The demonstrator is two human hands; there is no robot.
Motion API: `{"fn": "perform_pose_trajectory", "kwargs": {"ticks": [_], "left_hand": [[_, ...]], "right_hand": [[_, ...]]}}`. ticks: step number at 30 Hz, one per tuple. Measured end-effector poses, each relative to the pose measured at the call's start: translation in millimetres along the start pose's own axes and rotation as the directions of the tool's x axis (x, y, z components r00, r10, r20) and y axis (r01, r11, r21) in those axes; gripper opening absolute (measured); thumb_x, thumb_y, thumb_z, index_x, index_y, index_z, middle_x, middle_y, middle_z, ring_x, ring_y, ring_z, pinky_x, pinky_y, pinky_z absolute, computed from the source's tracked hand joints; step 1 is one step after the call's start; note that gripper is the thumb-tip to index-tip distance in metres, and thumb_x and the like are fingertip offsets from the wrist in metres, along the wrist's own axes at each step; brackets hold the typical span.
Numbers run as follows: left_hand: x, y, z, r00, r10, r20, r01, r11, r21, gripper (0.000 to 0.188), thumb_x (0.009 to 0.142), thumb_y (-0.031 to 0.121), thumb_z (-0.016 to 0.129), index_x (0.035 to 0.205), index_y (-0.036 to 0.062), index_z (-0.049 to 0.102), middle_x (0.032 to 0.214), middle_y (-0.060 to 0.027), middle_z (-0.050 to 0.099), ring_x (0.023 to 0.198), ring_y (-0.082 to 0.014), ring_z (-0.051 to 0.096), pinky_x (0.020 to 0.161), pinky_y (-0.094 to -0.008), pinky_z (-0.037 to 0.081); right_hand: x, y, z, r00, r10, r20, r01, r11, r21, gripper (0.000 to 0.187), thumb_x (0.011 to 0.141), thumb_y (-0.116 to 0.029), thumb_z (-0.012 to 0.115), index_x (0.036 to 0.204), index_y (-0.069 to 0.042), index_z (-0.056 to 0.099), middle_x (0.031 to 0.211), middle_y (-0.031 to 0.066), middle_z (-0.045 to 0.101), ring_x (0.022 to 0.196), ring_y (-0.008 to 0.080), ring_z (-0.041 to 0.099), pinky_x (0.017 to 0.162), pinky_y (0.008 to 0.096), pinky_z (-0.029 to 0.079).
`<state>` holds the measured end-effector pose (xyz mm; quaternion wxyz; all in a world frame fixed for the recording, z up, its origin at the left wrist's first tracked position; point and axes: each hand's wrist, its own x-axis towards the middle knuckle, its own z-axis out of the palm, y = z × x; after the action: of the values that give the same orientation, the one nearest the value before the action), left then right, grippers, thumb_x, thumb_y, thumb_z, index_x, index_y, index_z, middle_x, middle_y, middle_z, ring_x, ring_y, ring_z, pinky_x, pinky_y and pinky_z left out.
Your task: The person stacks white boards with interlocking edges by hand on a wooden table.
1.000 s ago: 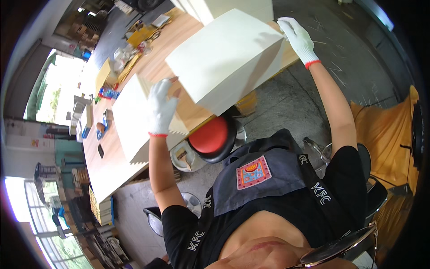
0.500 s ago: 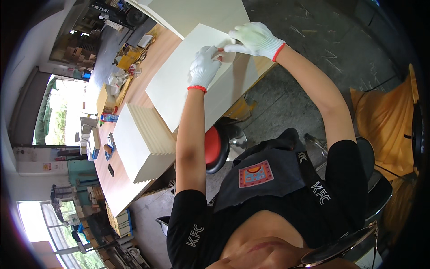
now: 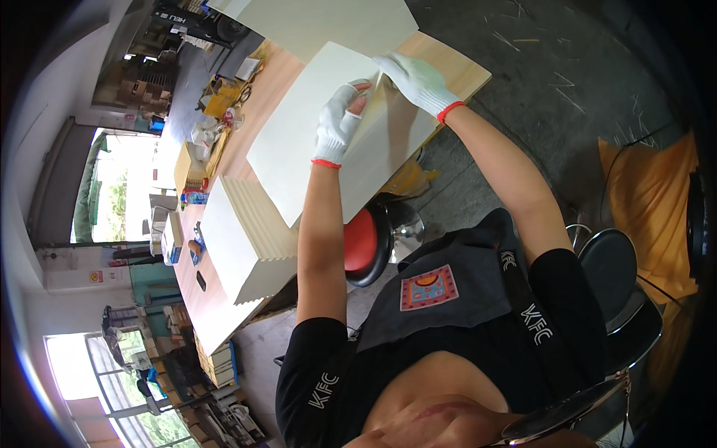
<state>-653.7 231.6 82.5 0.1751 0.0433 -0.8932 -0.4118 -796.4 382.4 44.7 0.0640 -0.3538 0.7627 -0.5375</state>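
A large white board or sheet (image 3: 299, 127) lies on the table, with a raised edge or fold line running down its right side. My left hand (image 3: 340, 123), in a white knit glove with bare thumb and fingertip, rests on or just over it, fingers loosely bent and apart, nothing visible between them. My right hand (image 3: 414, 78), gloved in white with a red cuff, lies with fingers stretched at the sheet's far right corner, touching the edge. Its fingertips' undersides are hidden. A pale lower panel (image 3: 373, 168) shows beside that edge, partly in shadow.
Left of my forearm stands a stack of folded white boards (image 3: 246, 239) on the wooden table (image 3: 193, 299). Another large pale board (image 3: 328, 22) lies at the far end. A phone (image 3: 201, 281) and tape (image 3: 245, 95) lie leftward. A red stool (image 3: 360, 243) stands below the table edge.
My right hand has shifted left and its fingers have straightened along the edge. My left hand's fingers have come away from the right hand and spread. The whole view has shifted slightly.
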Motion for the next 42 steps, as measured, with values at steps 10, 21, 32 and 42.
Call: {"fn": "perform_pose_trajectory", "kwargs": {"ticks": [10,21,32,42], "left_hand": [[1.1,-10.6,4.7,0.996,-0.084,-0.041,0.086,0.996,0.035,0.045,0.085,0.014,0.074,0.128,0.0093,0.063,0.126,-0.0148,0.067,0.121,-0.0275,0.062,0.101,-0.0358,0.048],[-5.0,-3.9,11.5,0.997,-0.063,-0.052,0.07,0.986,0.153,0.038,0.086,0.012,0.074,0.123,0.0113,0.067,0.091,-0.0041,0.067,0.073,-0.0137,0.056,0.074,-0.0299,0.05],[-3.5,-2.2,15.2,0.986,0.05,-0.157,-0.017,0.978,0.208,0.031,0.094,0.015,0.061,0.125,0.0158,0.066,0.103,-0.0118,0.07,0.08,-0.0212,0.063,0.08,-0.0338,0.052],[-4.6,15.1,12.8,0.979,-0.2,-0.041,0.204,0.956,0.209,0.033,0.086,0.016,0.072,0.118,0.0135,0.067,0.089,-0.0084,0.066,0.069,-0.0168,0.06,0.069,-0.0337,0.049]], "right_hand": [[-3.9,0.8,0.3,0.997,-0.068,-0.032,0.068,0.998,-0.017,0.051,0.1,-0.06,0.037,0.107,-0.018,0.066,0.092,0.0104,0.068,0.089,0.0343,0.063,0.076,0.0435,0.047],[-3.9,6.0,11.1,0.974,-0.164,-0.157,0.159,0.986,-0.049,0.048,0.101,-0.056,0.038,0.107,-0.016,0.065,0.091,0.0119,0.068,0.087,0.0351,0.064,0.074,0.0439,0.048],[-3.2,1.9,4.9,0.997,-0.061,-0.056,0.054,0.99,-0.132,0.051,0.1,-0.059,0.039,0.114,-0.016,0.063,0.099,0.0129,0.068,0.093,0.0362,0.063,0.078,0.0449,0.048],[-5.7,7.6,11.7,0.971,-0.159,-0.178,0.144,0.985,-0.094,0.048,0.101,-0.057,0.038,0.105,-0.017,0.063,0.088,0.0123,0.067,0.085,0.0345,0.064,0.074,0.0436,0.048]]}}
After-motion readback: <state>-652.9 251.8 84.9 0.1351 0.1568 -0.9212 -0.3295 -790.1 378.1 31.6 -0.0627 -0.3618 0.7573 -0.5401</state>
